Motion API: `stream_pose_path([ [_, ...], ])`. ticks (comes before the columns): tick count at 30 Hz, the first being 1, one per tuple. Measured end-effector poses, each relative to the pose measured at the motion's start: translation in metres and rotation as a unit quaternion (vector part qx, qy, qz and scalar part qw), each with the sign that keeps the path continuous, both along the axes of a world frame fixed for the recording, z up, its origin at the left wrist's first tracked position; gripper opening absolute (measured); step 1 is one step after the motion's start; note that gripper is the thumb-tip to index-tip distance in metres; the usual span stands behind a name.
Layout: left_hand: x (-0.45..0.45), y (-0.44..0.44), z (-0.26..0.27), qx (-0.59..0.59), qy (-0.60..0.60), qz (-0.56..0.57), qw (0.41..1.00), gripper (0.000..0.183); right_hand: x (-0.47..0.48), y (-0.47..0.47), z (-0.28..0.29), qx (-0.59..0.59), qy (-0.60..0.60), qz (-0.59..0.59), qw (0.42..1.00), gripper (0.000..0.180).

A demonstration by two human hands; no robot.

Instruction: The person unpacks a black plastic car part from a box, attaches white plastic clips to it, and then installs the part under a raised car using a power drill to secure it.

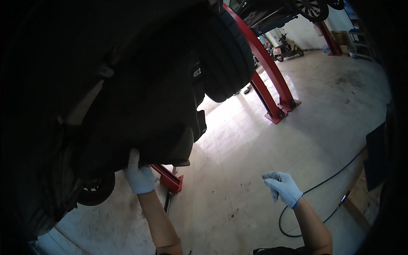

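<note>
My left hand (140,175), in a white knit glove, grips the lower edge of a dark plastic panel (159,140) under a raised car. The thumb lies on the panel's near face, and the fingers are hidden behind the edge. Off to the right, my right hand (282,188) hangs in the air above the floor, also gloved. Its fingers are loosely bent and partly apart, and I see nothing in them. Above the panel is a tire (229,60), and a small light metal clip (197,72) shows beside it. Much of the underbody is too dark to make out.
Red lift posts (271,60) stand beyond the tire, with another red lift part (170,180) behind my left hand. A black hose (280,220) loops across the floor near my right forearm. Cardboard (363,200) lies at right. A scooter (288,46) and another raised car (267,12) are farther back.
</note>
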State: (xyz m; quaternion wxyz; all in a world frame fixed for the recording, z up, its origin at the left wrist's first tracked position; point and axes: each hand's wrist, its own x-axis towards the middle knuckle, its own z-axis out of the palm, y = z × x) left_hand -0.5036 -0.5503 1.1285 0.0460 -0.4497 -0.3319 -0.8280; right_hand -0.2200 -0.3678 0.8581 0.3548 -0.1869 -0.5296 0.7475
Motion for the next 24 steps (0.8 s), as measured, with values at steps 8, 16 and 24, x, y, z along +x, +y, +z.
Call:
stream_pose_path([
  [8,-0.009,-0.015,-0.033,-0.015,-0.036,0.058,0.998,0.051,-0.005,-0.013,-0.033,-0.05,-0.015,0.012,0.999,0.04],
  [16,-0.027,-0.05,-0.101,-0.034,-0.174,0.045,0.983,0.043,0.014,-0.032,-0.086,-0.102,-0.088,-0.016,0.991,0.038],
  [24,-0.047,-0.073,-0.144,-0.025,-0.309,0.041,0.95,0.042,0.007,-0.02,-0.151,-0.184,-0.074,-0.016,0.98,0.03],
])
